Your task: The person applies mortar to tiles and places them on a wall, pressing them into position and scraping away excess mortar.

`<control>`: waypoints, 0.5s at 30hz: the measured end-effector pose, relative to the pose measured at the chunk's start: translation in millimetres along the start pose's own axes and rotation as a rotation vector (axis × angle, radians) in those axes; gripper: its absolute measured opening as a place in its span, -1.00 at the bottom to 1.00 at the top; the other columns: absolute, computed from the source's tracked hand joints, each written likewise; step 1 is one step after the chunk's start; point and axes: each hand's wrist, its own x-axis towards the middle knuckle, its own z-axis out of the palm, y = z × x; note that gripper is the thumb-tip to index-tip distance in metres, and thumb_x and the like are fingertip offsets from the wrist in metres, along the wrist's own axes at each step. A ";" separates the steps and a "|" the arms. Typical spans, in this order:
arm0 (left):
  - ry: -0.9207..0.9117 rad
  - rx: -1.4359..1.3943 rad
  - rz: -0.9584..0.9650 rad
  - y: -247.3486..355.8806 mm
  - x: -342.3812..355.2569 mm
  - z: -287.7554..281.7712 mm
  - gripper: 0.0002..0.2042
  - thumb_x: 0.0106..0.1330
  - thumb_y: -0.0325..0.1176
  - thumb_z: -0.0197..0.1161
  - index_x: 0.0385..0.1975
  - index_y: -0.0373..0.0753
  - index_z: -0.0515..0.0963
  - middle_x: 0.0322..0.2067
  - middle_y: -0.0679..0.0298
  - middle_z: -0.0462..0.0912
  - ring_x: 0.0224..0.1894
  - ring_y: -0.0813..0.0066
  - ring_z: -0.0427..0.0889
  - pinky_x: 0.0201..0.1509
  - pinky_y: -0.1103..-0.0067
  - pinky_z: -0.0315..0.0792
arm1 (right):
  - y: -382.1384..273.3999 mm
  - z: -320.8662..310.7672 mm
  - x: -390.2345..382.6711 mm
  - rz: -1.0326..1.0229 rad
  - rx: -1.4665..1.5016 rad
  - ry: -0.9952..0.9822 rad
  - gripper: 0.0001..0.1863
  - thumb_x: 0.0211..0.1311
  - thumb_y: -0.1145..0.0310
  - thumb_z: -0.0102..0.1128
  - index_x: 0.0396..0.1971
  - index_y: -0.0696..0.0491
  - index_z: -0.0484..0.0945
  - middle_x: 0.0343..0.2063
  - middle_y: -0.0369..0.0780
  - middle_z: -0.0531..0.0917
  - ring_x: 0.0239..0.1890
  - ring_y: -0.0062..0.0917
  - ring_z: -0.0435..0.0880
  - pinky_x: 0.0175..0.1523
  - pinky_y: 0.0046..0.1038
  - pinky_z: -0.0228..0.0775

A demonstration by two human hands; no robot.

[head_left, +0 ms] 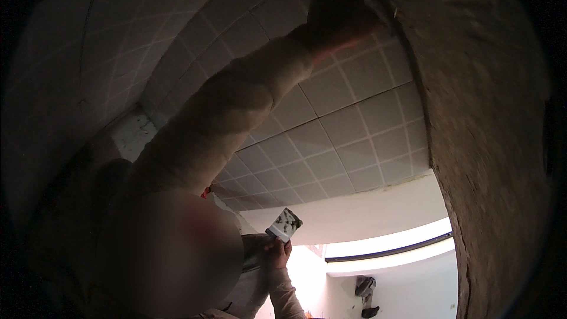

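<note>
My left hand (339,9) is raised high on a beige-sleeved arm and rests against the grey tiled surface (348,136), close to where it meets the rough brown wall (490,142). That hand is dark and blurred, so I cannot tell whether it holds anything. My right hand (277,253) comes up from the lower edge, fingers closed on a small flat rectangular piece (284,224). The piece is pale with dark specks on its face, and it is tilted in mid-air, apart from the tiles.
A blurred face fills the lower left. A white band (366,212) borders the tiles, with a dark strip (390,252) and a bright white area below it. Two dark objects (365,286) lie down there. A small red bit (207,192) shows beside my sleeve.
</note>
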 end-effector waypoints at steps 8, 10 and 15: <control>0.038 0.007 -0.171 24.5 18.7 -4.9 -0.13 0.13 0.02 0.13 0.33 -0.31 -0.12 0.27 -0.25 -0.09 0.29 -0.24 -0.05 0.24 -0.01 -0.10 | 6.0 -3.4 3.0 -0.013 -0.007 -0.001 -0.83 0.25 0.43 0.04 -0.19 0.13 0.39 -0.57 -0.27 0.54 -0.65 -0.62 0.49 -0.55 -0.56 0.43; 0.084 0.039 -0.152 16.0 21.1 5.2 -0.13 0.12 0.02 0.13 0.33 -0.29 -0.11 0.27 -0.24 -0.07 0.27 -0.23 -0.03 0.23 -0.02 -0.09 | 6.0 -0.6 1.7 -0.007 -0.004 0.009 -0.83 0.25 0.43 0.03 -0.19 0.14 0.39 -0.54 -0.26 0.56 -0.65 -0.61 0.50 -0.54 -0.56 0.43; 0.206 0.164 0.061 8.2 9.8 13.4 -0.20 0.04 -0.10 0.16 0.29 -0.29 0.02 0.24 -0.19 0.00 0.25 -0.21 0.02 0.23 0.00 -0.06 | -0.5 13.2 0.9 0.030 0.053 0.044 -0.83 0.26 0.43 0.02 -0.18 0.14 0.40 -0.55 -0.24 0.58 -0.66 -0.59 0.50 -0.53 -0.55 0.43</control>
